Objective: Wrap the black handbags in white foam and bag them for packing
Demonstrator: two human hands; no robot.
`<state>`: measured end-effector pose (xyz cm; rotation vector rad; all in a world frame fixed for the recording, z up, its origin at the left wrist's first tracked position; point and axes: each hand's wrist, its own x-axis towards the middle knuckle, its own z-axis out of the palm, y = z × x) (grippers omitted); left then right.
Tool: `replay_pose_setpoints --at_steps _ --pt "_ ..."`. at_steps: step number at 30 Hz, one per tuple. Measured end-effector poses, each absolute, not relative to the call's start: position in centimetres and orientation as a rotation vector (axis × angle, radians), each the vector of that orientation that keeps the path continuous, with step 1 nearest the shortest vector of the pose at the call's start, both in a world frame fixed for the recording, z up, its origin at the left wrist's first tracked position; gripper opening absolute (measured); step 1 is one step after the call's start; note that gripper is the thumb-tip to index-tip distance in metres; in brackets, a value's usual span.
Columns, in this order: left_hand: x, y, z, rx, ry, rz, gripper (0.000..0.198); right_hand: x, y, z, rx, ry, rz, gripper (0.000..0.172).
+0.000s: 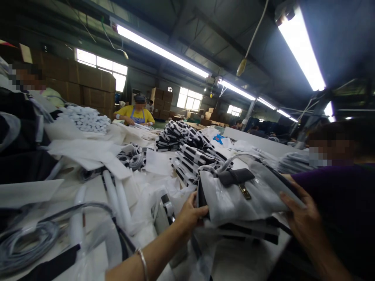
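A handbag (234, 199) in pale, translucent wrapping is held between my two hands. It has a dark strap tab (236, 176), a gold-coloured clasp (245, 191) and a wrapped handle looping over its top. My left hand (190, 212) grips the bag's left edge, thumb on the front and fingers partly hidden. At the opposite end my right hand (304, 214) is closed on the right edge, its thumb over the front. Beneath the bag lie flat black-and-white pieces (249, 230) on the table.
Black-and-white wrapped bundles (190, 152) are piled beyond the bag. Coiled straps (29, 242), white sheets (88, 152) and white rolls (117, 199) cover the table's left. A purple-clad person (336, 195) is close on the right; another in yellow (136, 114) works across the table.
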<state>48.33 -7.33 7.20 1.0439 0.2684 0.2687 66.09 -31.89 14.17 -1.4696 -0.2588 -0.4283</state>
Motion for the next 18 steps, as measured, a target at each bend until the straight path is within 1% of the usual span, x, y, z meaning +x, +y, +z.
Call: replay_pose_setpoints --at_steps 3,7,10,14,18 --pt "44.9 -9.1 5.5 0.954 0.195 0.379 0.079 62.0 -32.3 15.4 -1.446 -0.293 -0.375 0.079" --pt "40.1 -12.5 2.2 0.794 0.098 0.489 0.081 57.1 -32.4 17.0 -1.587 -0.313 -0.356 0.072" --pt "36.8 -15.7 0.8 0.7 0.095 0.49 0.077 54.5 -32.2 18.7 -1.706 -0.351 -0.306 0.07" --pt "33.2 -18.9 1.2 0.568 0.163 0.474 0.071 52.5 -31.7 20.9 -1.726 -0.525 -0.226 0.072" --pt "30.9 -19.9 2.4 0.486 0.22 0.449 0.07 50.8 -31.2 22.7 -1.746 -0.639 -0.23 0.075"
